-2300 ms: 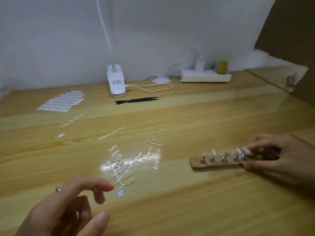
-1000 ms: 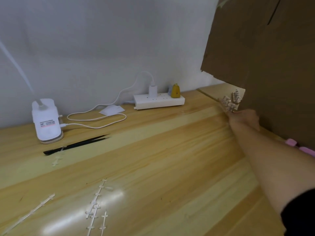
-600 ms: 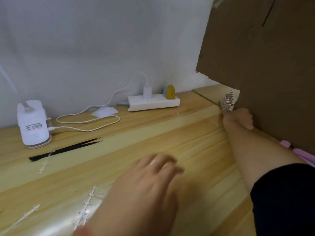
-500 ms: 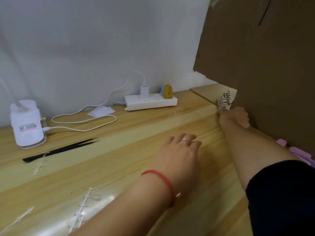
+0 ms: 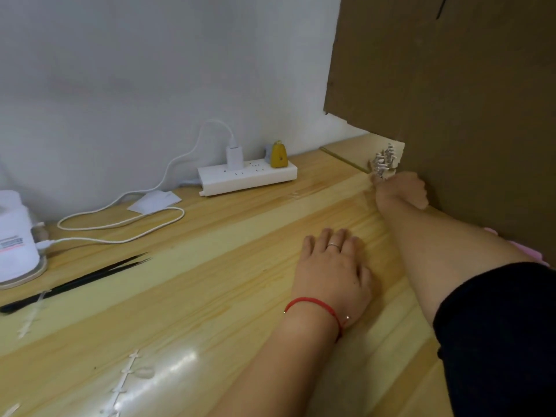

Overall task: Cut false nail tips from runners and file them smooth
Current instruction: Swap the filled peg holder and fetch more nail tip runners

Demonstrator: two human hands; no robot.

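My right hand (image 5: 401, 189) is stretched to the far right edge of the wooden table (image 5: 210, 281), beside a brown cardboard sheet (image 5: 451, 85). Its fingers are curled round the end of the nail holder strip (image 5: 382, 160), whose row of nail tips stands up just beyond the hand. My left hand (image 5: 332, 272) lies flat on the table with straight fingers, a ring on one finger and a red string at the wrist. Clear plastic runners (image 5: 126, 377) lie at the near left, one nail tip still attached. Another runner piece (image 5: 31, 311) lies by the tweezers.
Black tweezers (image 5: 78, 281) lie at the left, next to a white lamp base (image 5: 18, 239) with a white cable (image 5: 120, 224). A white power strip (image 5: 246, 176) with plugs sits against the wall. Something pink (image 5: 529, 254) shows under the cardboard's edge.
The right hand carried the nail holder strip from the table's middle to the far right by the cardboard. The left hand came in and settled flat on the table, sliding forward.
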